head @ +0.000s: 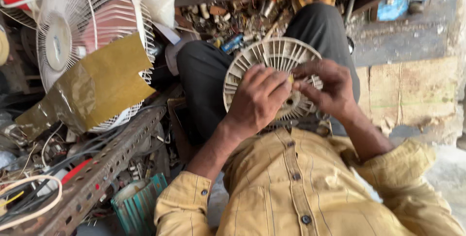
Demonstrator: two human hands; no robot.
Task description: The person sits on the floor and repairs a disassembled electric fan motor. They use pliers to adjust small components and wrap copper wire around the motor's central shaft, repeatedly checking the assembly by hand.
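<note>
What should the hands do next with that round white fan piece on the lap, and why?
Probably keep the left hand pressing the round white slotted fan cover steady while the right hand works the small yellowish bit pinched at its middle. Both sets of fingertips meet right there, and the cover only rests on the lap, so it could slip. What the bit is cannot be told.

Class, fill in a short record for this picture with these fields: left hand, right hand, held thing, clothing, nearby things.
left hand: left hand grips the front of the round slatted cover
right hand: right hand pinches at the cover's middle
held thing: cream round slatted cover, resting on the lap
clothing: yellow buttoned shirt, dark trousers
nearby things: white fan partly behind brown paper; perforated metal bar
</note>
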